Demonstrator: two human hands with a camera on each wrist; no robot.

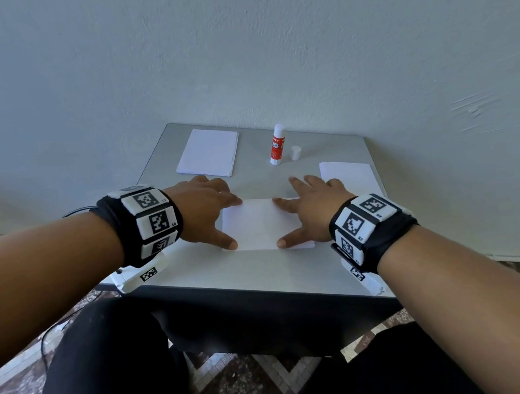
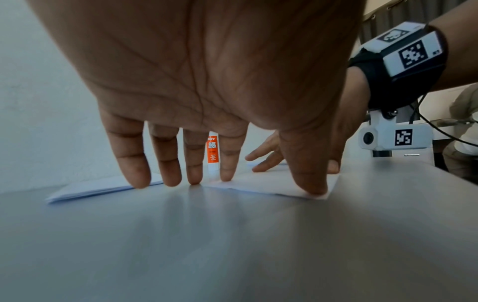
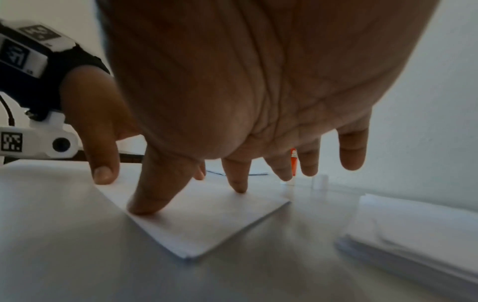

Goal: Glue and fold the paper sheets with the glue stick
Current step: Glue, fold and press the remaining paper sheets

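Lying between both hands, the folded paper sheet point(image 1: 257, 225) is the landmark: the left hand point(image 1: 206, 211) presses its left edge with spread fingers, the right hand point(image 1: 311, 210) its right edge likewise. Beyond the sheet stands the glue stick point(image 1: 277, 145), uncapped.

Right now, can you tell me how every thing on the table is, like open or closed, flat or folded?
Glue stick: upright, uncapped.
Cap: off, standing beside the glue stick.
Folded sheet: flat, pressed by both hands.
Left hand: fingers spread, pressing.
Right hand: fingers spread, pressing.
Far paper stack: flat, untouched.
Right paper pile: flat, untouched.
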